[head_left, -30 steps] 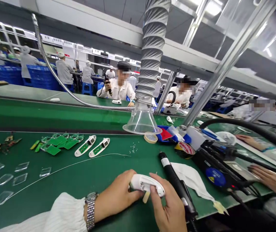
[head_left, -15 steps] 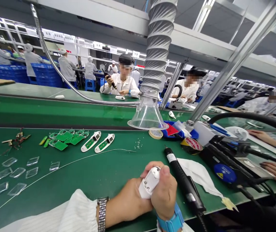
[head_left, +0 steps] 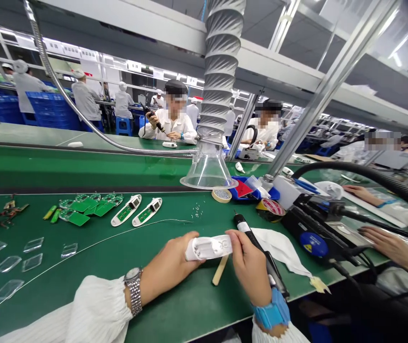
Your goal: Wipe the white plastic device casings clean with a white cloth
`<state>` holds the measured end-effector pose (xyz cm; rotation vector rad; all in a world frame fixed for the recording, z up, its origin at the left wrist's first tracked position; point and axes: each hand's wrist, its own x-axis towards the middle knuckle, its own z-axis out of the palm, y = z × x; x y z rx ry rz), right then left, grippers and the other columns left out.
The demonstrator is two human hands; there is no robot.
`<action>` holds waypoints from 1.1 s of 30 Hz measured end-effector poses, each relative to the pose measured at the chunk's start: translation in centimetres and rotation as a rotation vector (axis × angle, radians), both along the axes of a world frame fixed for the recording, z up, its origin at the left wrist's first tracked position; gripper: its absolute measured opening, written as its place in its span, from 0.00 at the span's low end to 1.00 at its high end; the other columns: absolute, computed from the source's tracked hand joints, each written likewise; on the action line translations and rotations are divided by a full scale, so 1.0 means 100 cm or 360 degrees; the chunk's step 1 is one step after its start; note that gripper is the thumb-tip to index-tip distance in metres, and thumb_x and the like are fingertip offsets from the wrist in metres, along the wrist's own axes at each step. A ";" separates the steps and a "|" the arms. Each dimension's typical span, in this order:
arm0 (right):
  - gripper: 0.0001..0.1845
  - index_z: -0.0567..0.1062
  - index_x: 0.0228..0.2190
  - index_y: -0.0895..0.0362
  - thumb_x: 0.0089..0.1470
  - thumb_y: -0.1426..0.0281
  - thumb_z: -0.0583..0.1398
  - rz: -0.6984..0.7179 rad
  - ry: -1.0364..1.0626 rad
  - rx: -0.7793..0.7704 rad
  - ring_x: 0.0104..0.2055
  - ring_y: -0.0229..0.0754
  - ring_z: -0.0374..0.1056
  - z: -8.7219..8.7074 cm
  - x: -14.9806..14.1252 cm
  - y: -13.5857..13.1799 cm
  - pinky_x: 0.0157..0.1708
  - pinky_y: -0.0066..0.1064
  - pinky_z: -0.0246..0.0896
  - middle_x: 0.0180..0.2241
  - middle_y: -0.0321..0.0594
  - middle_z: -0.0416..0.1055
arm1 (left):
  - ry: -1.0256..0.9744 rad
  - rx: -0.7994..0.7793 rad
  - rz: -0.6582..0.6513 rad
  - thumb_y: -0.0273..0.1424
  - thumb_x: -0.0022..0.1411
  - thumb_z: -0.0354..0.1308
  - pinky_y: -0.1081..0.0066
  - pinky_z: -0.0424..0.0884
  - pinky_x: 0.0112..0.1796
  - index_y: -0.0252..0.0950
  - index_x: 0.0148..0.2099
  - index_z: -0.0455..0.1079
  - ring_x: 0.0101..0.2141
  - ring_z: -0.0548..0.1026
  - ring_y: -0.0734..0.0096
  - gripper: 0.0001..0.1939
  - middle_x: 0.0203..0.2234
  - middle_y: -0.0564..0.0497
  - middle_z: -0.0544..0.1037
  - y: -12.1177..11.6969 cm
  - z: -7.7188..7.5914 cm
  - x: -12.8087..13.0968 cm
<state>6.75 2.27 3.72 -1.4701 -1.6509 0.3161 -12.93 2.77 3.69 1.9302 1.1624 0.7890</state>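
A white plastic housing (head_left: 208,248) with a hollow compartment lies lengthwise between my two hands above the green mat. My left hand (head_left: 170,262) grips its left end, thumb below and fingers behind. At the other end, my right hand (head_left: 249,262) pinches the housing between thumb and fingers. Below it, a pale flat stick (head_left: 219,272) rests on the mat. Right of my right hand lies a black electric screwdriver (head_left: 244,225), partly hidden by that hand. Two white housings with green boards inside, the nearer one (head_left: 147,212) included, lie farther back beside tiny screws (head_left: 197,209).
Green circuit boards (head_left: 82,205) and clear plastic covers (head_left: 7,264) lie at left. A clear extraction hood (head_left: 209,171) hangs over the back edge. At right stand a tape roll (head_left: 270,208), a black device (head_left: 307,238) and a neighbour's hand (head_left: 388,245).
The housing has turned from upright to lying sideways, and my hands have drawn apart to its two ends. The pale stick now shows beneath it. The view has shifted right.
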 end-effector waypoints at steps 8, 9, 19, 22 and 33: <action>0.24 0.69 0.36 0.59 0.52 0.51 0.52 0.0069 0.0748 -0.0466 0.20 0.41 0.65 -0.024 0.000 -0.010 0.22 0.29 0.61 0.16 0.34 0.66 | -0.0122 0.0691 0.0375 0.34 0.57 0.55 0.71 0.66 0.33 0.40 0.46 0.63 0.30 0.69 0.72 0.13 0.30 0.54 0.67 0.014 -0.017 -0.030; 0.24 0.68 0.36 0.59 0.52 0.50 0.52 0.0118 0.0822 -0.0511 0.20 0.41 0.66 -0.025 -0.005 -0.012 0.22 0.29 0.61 0.16 0.34 0.66 | -0.0134 0.0750 0.0425 0.33 0.57 0.56 0.71 0.66 0.34 0.40 0.45 0.63 0.30 0.69 0.72 0.13 0.29 0.54 0.67 0.016 -0.016 -0.032; 0.19 0.69 0.41 0.56 0.55 0.56 0.53 0.0330 0.0505 -0.0363 0.29 0.43 0.69 -0.022 -0.040 -0.033 0.31 0.35 0.65 0.39 0.45 0.70 | 0.0128 0.0997 0.0386 0.29 0.61 0.48 0.66 0.67 0.40 0.37 0.49 0.58 0.38 0.68 0.67 0.13 0.36 0.48 0.68 0.002 0.000 -0.019; 0.17 0.70 0.41 0.55 0.56 0.57 0.52 0.0269 0.0384 -0.0168 0.31 0.42 0.66 -0.013 -0.033 -0.052 0.32 0.32 0.62 0.39 0.44 0.68 | 0.0248 0.1020 0.0279 0.25 0.61 0.46 0.64 0.66 0.41 0.35 0.51 0.58 0.40 0.67 0.65 0.15 0.38 0.46 0.69 -0.002 0.003 -0.005; 0.26 0.65 0.44 0.58 0.54 0.50 0.53 0.0221 0.1192 -0.0572 0.21 0.33 0.49 -0.010 0.008 -0.082 0.20 0.24 0.46 0.20 0.29 0.54 | -0.0116 0.0726 0.0135 0.18 0.52 0.44 0.54 0.57 0.52 0.37 0.60 0.47 0.53 0.58 0.60 0.32 0.51 0.42 0.58 -0.011 0.003 0.079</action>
